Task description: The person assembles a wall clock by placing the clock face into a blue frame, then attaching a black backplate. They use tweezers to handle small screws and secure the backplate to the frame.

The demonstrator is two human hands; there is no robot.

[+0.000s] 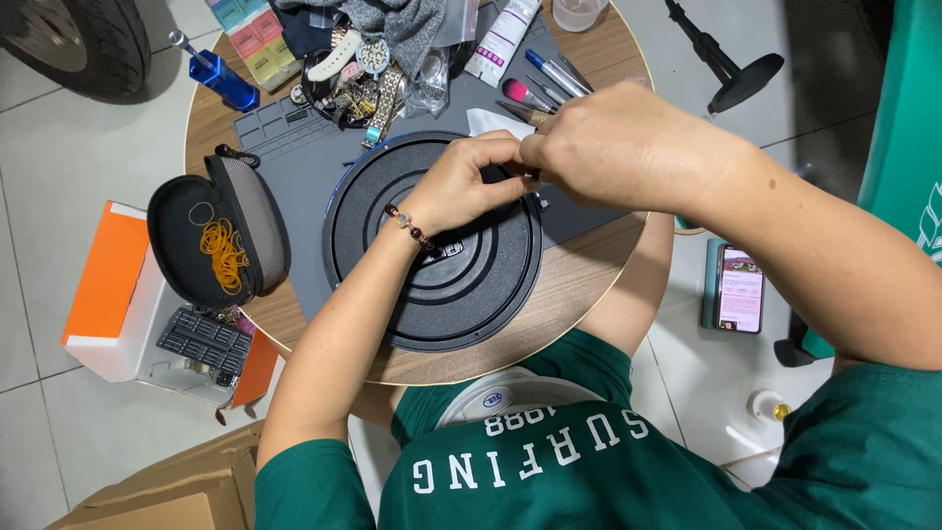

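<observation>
1. Black and round, the turntable (437,280) lies on a grey mat (294,157) on the round wooden table (579,285); I see both my hands meeting just above its upper right rim.
2. My left hand (466,182), with a bead bracelet (410,226) at the wrist, has its fingers curled inward towards the right hand. It seems to pinch something small, but I cannot tell what, since the fingers hide it.
3. My right hand (613,147) comes in from the right, knuckles up, fingers closed and touching the left hand's fingertips. Whatever sits between them is too small and too covered to make out.
4. A white cloth (491,122) shows just behind the hands on the mat.
5. Further back I see a pink-tipped brush (525,95), a pen (552,73) and a white tube (502,39), lying near one another.
6. A dark tray (322,96) at the mat's far edge holds watches (361,69) and straps in a heap.
7. A blue tool (218,75) lies at the table's far left.
8. An open zip case (221,236) on the left edge holds yellow rubber bands (224,253).
9. On the floor to the left stands an orange and white box (103,294); on the right a phone (741,288) lies with its screen lit.
</observation>
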